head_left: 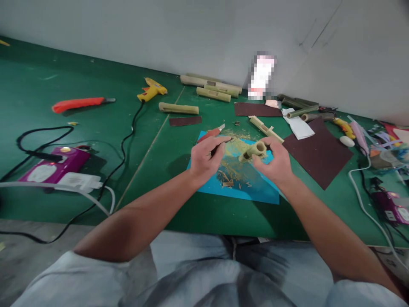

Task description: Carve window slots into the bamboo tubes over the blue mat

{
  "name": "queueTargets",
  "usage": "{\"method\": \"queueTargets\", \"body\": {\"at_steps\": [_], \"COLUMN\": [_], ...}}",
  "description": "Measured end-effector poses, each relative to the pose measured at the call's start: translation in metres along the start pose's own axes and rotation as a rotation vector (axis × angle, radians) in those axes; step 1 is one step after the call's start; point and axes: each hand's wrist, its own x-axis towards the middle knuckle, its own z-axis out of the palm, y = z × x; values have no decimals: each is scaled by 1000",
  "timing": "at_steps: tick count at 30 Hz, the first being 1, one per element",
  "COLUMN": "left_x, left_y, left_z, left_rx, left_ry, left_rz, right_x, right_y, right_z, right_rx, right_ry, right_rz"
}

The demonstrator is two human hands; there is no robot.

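My right hand (277, 161) grips a short hollow bamboo piece (259, 149), its round open end tilted up toward me. A hole is cut in the side of the tube. To its left, my left hand (207, 158) is closed in a pinch, with a small dark thing at the fingertips that I cannot make out. Just behind that hand is a red-handled craft knife (212, 133), blade pointing right; the hand partly hides it. Under both hands a blue sheet (262, 195) carries pale shavings (238, 149) and darker chips (227, 179).
Cut bamboo tubes (213, 94) lie along the wall, near a propped, blurred phone (262, 76). Brown sandpaper (319, 153) is on the right. Leftward are a yellow glue gun (152, 90), a red knife (79, 103) and a purple power box (56, 164) with trailing cables.
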Motion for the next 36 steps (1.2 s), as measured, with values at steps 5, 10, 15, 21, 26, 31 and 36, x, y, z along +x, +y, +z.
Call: {"method": "queueTargets", "body": {"at_steps": [5, 10, 15, 21, 26, 31, 36], "left_x": [0, 2, 3, 3, 1, -1, -3], "left_y": [3, 6, 4, -3, -9, -13, -18], "left_z": [0, 0, 0, 3, 7, 10, 11], "left_rx": [50, 23, 15, 24, 59, 113, 158], "left_ry": [-9, -16, -42, -200, -280, -349, -415], "left_rz": [-18, -12, 1, -18, -53, -59, -54], "right_x": [-2, -7, -7, -14, -39, -61, -64], "right_y": [5, 6, 11, 28, 43, 51, 54], "right_z": [0, -1, 0, 1, -14, -21, -17], "right_rx": [-16, 12, 63, 291, 101, -158, -266], "right_ry": [57, 66, 106, 104, -40, -99, -157], "right_rz": [33, -12, 40, 333, 304, 61, 15]}}
